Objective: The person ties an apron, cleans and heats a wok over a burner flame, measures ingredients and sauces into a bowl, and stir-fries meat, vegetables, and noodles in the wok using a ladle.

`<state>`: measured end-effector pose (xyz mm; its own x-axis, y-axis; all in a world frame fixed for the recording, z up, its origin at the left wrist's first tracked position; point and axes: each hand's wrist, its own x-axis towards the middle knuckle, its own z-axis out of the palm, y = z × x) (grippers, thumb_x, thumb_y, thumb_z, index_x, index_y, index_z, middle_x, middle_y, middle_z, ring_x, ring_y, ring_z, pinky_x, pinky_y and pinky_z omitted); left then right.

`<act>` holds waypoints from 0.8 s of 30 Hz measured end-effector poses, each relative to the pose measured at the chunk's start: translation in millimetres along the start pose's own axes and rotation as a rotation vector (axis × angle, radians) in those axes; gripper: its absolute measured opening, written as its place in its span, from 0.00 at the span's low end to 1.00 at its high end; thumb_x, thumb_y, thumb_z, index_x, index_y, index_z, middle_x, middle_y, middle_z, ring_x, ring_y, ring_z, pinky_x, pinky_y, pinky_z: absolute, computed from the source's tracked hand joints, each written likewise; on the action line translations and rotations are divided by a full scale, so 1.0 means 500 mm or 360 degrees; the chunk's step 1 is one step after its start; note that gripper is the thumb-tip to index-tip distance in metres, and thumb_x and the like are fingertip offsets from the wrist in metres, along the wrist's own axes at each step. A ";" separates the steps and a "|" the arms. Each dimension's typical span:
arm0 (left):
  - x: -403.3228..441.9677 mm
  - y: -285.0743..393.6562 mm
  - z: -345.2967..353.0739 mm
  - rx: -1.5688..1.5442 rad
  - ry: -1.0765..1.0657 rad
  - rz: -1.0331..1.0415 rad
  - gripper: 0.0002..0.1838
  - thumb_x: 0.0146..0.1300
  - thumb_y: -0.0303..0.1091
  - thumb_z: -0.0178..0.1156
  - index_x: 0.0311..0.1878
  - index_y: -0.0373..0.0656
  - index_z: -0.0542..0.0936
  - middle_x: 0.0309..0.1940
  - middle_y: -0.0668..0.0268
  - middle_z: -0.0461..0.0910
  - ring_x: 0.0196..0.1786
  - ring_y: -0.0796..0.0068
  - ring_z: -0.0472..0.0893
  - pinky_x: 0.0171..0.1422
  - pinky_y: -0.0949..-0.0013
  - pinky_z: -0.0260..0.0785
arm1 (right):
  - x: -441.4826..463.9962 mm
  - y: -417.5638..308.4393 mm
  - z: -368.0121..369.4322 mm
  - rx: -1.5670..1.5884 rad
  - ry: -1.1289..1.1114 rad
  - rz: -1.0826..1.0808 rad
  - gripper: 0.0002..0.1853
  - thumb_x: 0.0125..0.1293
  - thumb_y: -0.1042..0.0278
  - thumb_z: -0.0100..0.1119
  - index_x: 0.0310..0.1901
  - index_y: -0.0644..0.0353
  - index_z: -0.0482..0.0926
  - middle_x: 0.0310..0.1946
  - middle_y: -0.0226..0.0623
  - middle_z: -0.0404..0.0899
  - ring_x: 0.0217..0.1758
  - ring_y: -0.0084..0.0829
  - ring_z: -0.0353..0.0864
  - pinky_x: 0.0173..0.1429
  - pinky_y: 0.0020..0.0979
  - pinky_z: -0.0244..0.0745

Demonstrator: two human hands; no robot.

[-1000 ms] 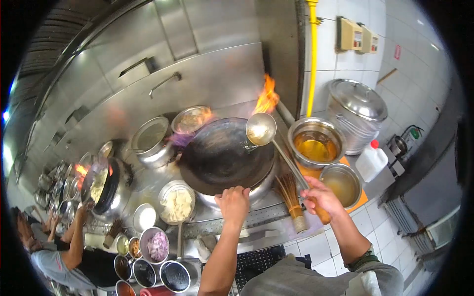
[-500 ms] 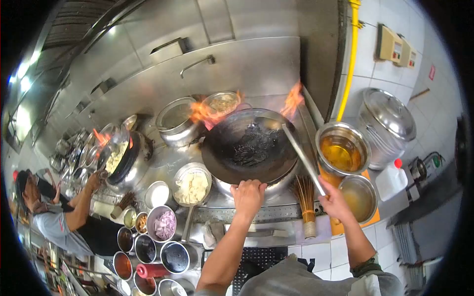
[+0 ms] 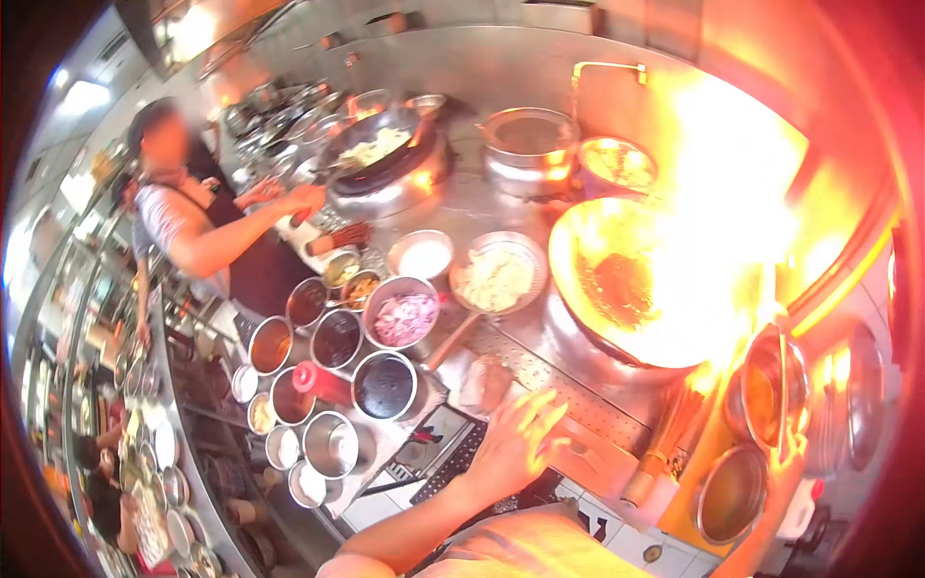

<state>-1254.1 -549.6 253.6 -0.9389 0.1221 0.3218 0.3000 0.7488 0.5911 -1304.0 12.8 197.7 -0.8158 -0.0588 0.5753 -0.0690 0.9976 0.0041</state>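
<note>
A large flame [image 3: 723, 193] rises over the wok [image 3: 612, 328] on the burner, washing out its right side. My left hand [image 3: 520, 443] is off the wok, raised in front of the stove edge, its fingers spread and empty. At the far right, my right hand [image 3: 792, 460] is closed round a ladle's long handle [image 3: 784, 376]. This handle stands over the metal pot of oil [image 3: 742, 390], and glare hides the ladle's head. Below that pot sits another with cloudy liquid [image 3: 729, 496]. A bamboo wok brush [image 3: 660, 453] lies between the wok and these pots.
A strainer with white slices [image 3: 494, 275] rests left of the wok. Nearer stand a pot of chopped purple onion [image 3: 405, 320], a pot of dark liquid [image 3: 383, 385] and several sauce containers. A co-worker [image 3: 207, 226] is beside another wok [image 3: 381, 144] at the left.
The small flames have flared into a large blaze over the wok. My left hand has let go of the rim and drawn back. The ladle has left the wok rightward. The view has turned left.
</note>
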 end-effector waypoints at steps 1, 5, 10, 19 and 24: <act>-0.038 -0.009 -0.014 0.0014 0.0030 -0.0033 0.27 0.61 0.42 0.65 0.61 0.42 0.75 0.63 0.55 0.71 0.68 0.53 0.67 0.70 0.48 0.58 | 0.043 -0.057 0.000 0.0026 0.0002 -0.0039 0.31 0.56 0.79 0.58 0.66 0.58 0.72 0.39 0.43 0.79 0.44 0.44 0.80 0.50 0.39 0.75; -0.171 -0.020 -0.049 -0.0149 0.0031 -0.0454 0.24 0.62 0.42 0.65 0.58 0.39 0.78 0.61 0.54 0.73 0.64 0.53 0.71 0.68 0.54 0.62 | 0.255 -0.568 -0.107 0.1514 -0.0856 0.0392 0.18 0.63 0.73 0.64 0.54 0.66 0.79 0.42 0.39 0.84 0.41 0.21 0.81 0.41 0.20 0.75; -0.290 -0.041 -0.101 -0.0249 0.0279 -0.0698 0.21 0.60 0.37 0.68 0.54 0.38 0.80 0.55 0.56 0.78 0.56 0.55 0.78 0.61 0.60 0.70 | 0.305 -1.103 -0.002 0.1841 -0.1132 -0.0740 0.19 0.58 0.65 0.66 0.52 0.57 0.83 0.41 0.44 0.85 0.42 0.33 0.87 0.48 0.31 0.79; -0.535 -0.096 -0.199 -0.0347 0.0578 -0.1307 0.16 0.58 0.32 0.68 0.50 0.40 0.82 0.45 0.55 0.83 0.48 0.54 0.83 0.52 0.62 0.75 | 0.310 -1.524 0.378 0.0778 -0.1295 -0.1381 0.28 0.44 0.63 0.70 0.52 0.55 0.82 0.47 0.46 0.83 0.53 0.46 0.81 0.60 0.41 0.75; -0.582 -0.130 -0.254 -0.0420 0.0660 -0.1467 0.15 0.58 0.32 0.68 0.47 0.38 0.83 0.44 0.54 0.83 0.47 0.55 0.83 0.51 0.62 0.75 | 0.299 -1.529 0.390 0.0794 -0.1222 -0.1089 0.28 0.40 0.64 0.73 0.49 0.54 0.83 0.44 0.47 0.84 0.51 0.47 0.82 0.60 0.41 0.75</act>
<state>-978.9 -716.7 215.4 -0.7063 -0.6946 -0.1369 -0.4288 0.2659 0.8634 -1485.3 -765.6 121.1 -0.6432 -0.7620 -0.0753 -0.7142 0.6325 -0.2998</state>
